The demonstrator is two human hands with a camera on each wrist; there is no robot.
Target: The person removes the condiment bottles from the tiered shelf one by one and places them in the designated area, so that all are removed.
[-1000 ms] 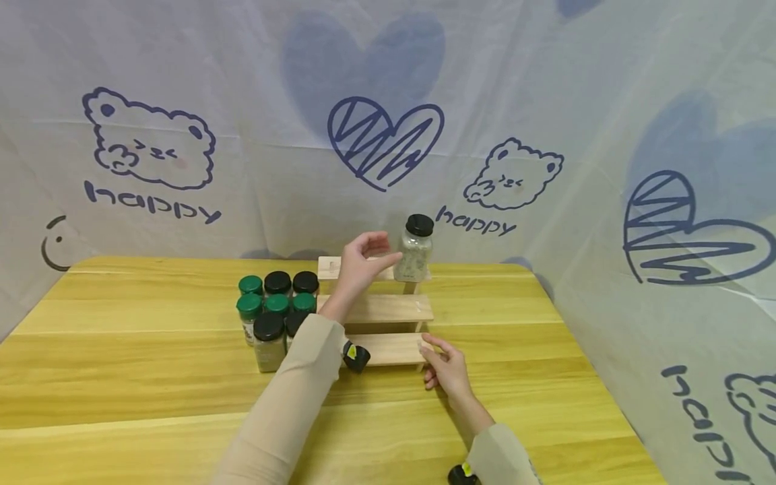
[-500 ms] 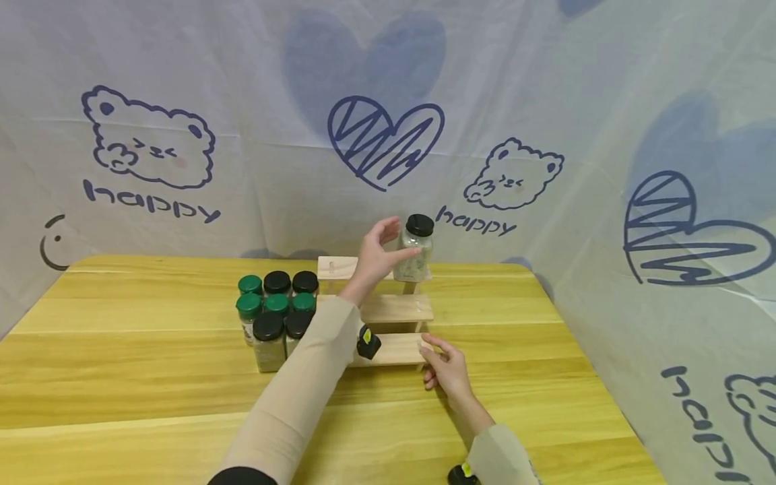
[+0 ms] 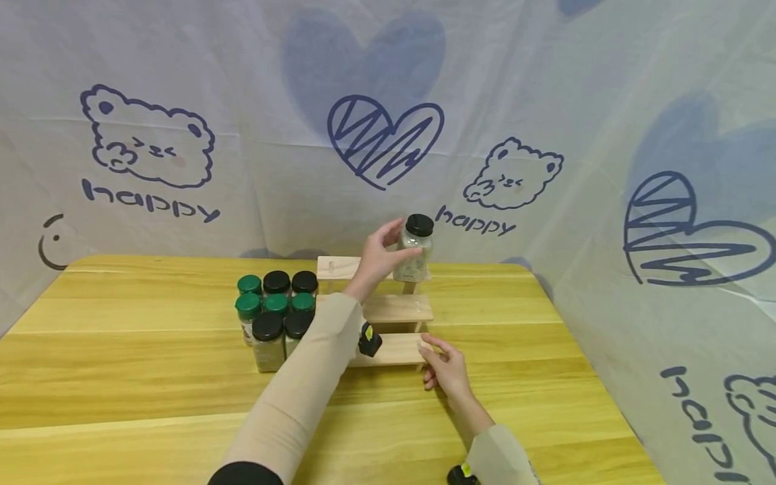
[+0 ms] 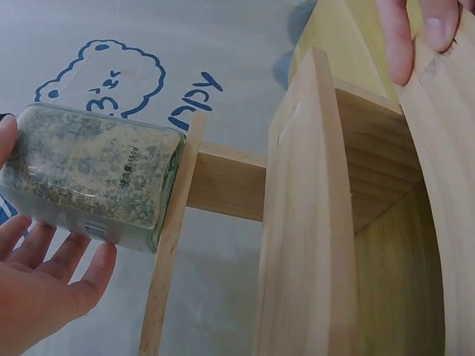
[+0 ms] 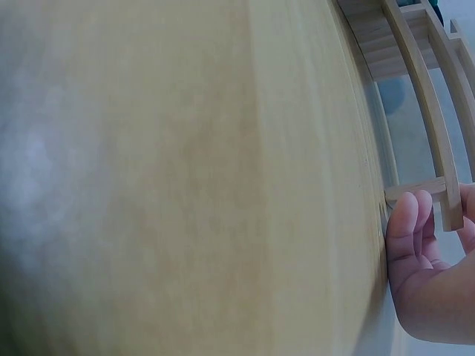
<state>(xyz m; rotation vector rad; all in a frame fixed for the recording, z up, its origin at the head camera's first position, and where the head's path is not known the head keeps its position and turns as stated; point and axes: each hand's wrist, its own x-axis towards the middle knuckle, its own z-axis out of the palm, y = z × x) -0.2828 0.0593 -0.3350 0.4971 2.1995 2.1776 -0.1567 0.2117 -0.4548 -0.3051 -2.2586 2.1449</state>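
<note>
A clear glass spice jar (image 3: 415, 259) with a black lid and speckled green-and-cream seasoning stands upright on the right end of the top tier of a three-tier wooden rack (image 3: 394, 308). My left hand (image 3: 378, 259) holds this jar from its left side, thumb across the front and fingers behind. In the left wrist view, the base of the jar (image 4: 93, 167) meets the top board, with the fingers spread along its side. At the rack's lower right corner, my right hand (image 3: 447, 369) grips the end of the bottom board between thumb and fingers.
Left of the rack stands a tight cluster of spice jars (image 3: 269, 337), some with green lids and some black. The wooden table (image 3: 151, 391) ends at a printed cloth (image 3: 273, 67) hanging behind and along the right side.
My left hand has moved right and slightly up from beside the jar and taken hold of it. The jar and my right hand have stayed in place.
</note>
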